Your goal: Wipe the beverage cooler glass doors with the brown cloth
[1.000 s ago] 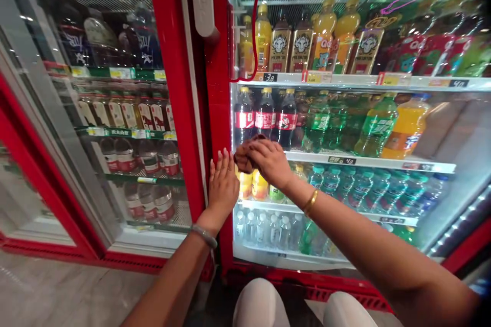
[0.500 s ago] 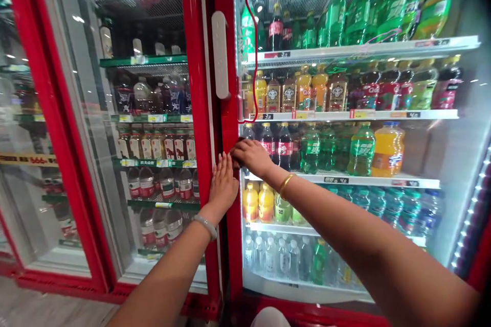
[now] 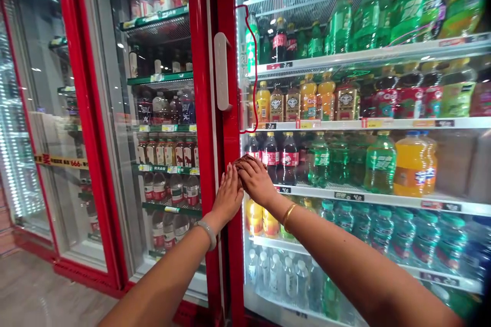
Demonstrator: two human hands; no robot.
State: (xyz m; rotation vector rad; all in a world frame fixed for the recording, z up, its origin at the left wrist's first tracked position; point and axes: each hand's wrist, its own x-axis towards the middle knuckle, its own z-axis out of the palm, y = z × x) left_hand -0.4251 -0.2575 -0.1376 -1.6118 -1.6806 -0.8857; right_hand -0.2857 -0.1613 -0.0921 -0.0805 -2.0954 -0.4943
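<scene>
My left hand (image 3: 229, 195), with a pale bangle at the wrist, lies flat with fingers stretched against the red door frame (image 3: 226, 148) of a drinks fridge. Beside it, my right hand (image 3: 256, 179), wearing a gold bangle, presses a crumpled brown cloth (image 3: 251, 157) to the frame's edge and the glass. The fingertips of both hands are close together; how far the cloth extends under my right palm is hidden. Above them is a white door handle (image 3: 222, 71). Behind the glass, cola bottles (image 3: 289, 158) stand close to my right hand.
The lit fridge on the right holds several shelves of bottles, among them green soda bottles (image 3: 368, 13) and an orange juice bottle (image 3: 411, 163). A second red-framed fridge (image 3: 199, 112) stands on the left with water bottles (image 3: 176, 189). Grey floor (image 3: 34, 286) shows at the lower left.
The view has shifted, so the fridges sit lower and more of the left fridges shows. More of the brown cloth is visible over my right fingers. Both hands stay at the door frame.
</scene>
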